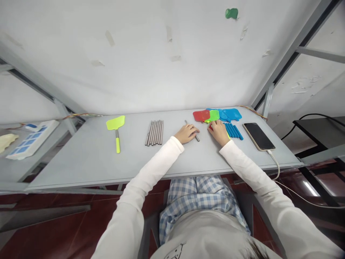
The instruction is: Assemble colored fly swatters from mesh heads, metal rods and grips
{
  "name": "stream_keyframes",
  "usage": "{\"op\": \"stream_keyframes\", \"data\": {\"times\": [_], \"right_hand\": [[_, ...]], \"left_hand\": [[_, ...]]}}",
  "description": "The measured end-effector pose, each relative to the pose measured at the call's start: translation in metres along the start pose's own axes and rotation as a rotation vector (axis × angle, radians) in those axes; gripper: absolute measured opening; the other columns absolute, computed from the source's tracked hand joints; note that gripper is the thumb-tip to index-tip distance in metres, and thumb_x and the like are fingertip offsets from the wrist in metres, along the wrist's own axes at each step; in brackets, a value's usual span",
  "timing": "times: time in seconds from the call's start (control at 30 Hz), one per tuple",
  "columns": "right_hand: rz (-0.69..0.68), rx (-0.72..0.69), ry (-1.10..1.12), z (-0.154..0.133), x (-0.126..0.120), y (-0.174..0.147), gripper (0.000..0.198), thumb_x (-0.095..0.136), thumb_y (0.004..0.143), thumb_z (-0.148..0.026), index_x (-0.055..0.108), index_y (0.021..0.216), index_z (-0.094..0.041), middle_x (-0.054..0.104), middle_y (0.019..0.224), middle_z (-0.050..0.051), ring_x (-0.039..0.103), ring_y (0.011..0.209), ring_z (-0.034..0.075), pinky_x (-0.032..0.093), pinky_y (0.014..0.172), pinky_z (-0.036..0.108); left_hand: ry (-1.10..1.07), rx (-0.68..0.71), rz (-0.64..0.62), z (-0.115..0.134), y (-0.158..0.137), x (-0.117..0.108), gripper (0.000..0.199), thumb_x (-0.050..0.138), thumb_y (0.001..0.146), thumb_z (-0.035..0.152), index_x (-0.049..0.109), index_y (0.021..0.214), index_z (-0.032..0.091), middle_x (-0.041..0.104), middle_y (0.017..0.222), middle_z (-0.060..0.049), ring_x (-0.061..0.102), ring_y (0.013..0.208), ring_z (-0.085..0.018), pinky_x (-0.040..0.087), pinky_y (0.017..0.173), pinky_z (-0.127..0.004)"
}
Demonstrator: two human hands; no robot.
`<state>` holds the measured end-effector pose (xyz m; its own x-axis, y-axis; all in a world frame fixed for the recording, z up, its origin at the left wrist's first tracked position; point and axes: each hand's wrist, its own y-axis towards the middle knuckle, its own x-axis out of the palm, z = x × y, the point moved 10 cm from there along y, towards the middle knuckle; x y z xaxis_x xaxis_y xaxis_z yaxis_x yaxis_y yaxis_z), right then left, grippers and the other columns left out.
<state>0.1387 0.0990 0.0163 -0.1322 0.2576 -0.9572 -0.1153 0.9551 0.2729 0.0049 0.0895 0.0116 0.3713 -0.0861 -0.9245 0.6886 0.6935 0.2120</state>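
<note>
My left hand (187,133) is closed over a thin metal rod (197,138), whose two ends stick out past the fingers. My right hand (219,133) has its fingers curled down on a short red handle (210,127), mostly covered by the fingers. Beside that hand lies a row of several blue handles (235,131), with a bit of yellow-green showing under the palm. Behind it are flat fly swatter heads: a red one (201,115), a green one (214,115) and overlapping blue ones (232,114).
Several metal rods (154,133) lie side by side left of my hands. Farther left is a whole yellow-green fly swatter (115,124). At the right, a phone (258,136) is plugged into a white cable (275,160). The grey table (88,158) meets a white wall.
</note>
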Motion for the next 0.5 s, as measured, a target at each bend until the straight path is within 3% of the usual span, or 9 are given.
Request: {"op": "stream_keyframes", "data": {"times": [0.13, 0.33, 0.43, 0.5], "right_hand": [[0.043, 0.02, -0.033, 0.008, -0.005, -0.003, 0.028, 0.045, 0.09, -0.028, 0.058, 0.109, -0.011, 0.051, 0.112, 0.021, 0.047, 0.103, 0.033, 0.035, 0.082, 0.04], [0.055, 0.038, -0.011, 0.015, -0.005, -0.004, 0.028, 0.046, 0.09, -0.029, 0.06, 0.106, -0.012, 0.049, 0.112, 0.021, 0.045, 0.103, 0.033, 0.033, 0.084, 0.042], [0.079, 0.045, 0.082, 0.013, -0.017, -0.006, 0.029, 0.048, 0.089, -0.029, 0.06, 0.107, -0.011, 0.049, 0.114, 0.022, 0.046, 0.106, 0.034, 0.035, 0.087, 0.045], [0.158, 0.022, 0.224, 0.013, -0.041, -0.011, 0.032, 0.048, 0.091, -0.031, 0.06, 0.111, -0.01, 0.05, 0.117, 0.023, 0.046, 0.112, 0.033, 0.036, 0.092, 0.046]], "left_hand": [[-0.015, -0.068, 0.036, -0.025, -0.042, -0.025, 0.028, 0.045, 0.09, 0.035, 0.064, 0.105, 0.021, 0.057, 0.106, -0.008, 0.052, 0.102, -0.021, 0.04, 0.099, -0.039], [0.168, -0.357, 0.012, -0.084, -0.089, -0.051, 0.018, 0.053, 0.083, 0.034, 0.061, 0.081, 0.018, 0.06, 0.098, -0.009, 0.053, 0.101, -0.026, 0.041, 0.094, -0.045], [0.172, -0.428, -0.008, -0.087, -0.099, -0.064, 0.015, 0.053, 0.083, 0.031, 0.061, 0.083, 0.019, 0.062, 0.105, -0.009, 0.053, 0.106, -0.028, 0.039, 0.096, -0.049], [0.111, -0.429, 0.053, -0.076, -0.104, -0.086, 0.014, 0.052, 0.085, 0.028, 0.062, 0.09, 0.02, 0.063, 0.112, -0.006, 0.051, 0.111, -0.027, 0.037, 0.1, -0.051]]}}
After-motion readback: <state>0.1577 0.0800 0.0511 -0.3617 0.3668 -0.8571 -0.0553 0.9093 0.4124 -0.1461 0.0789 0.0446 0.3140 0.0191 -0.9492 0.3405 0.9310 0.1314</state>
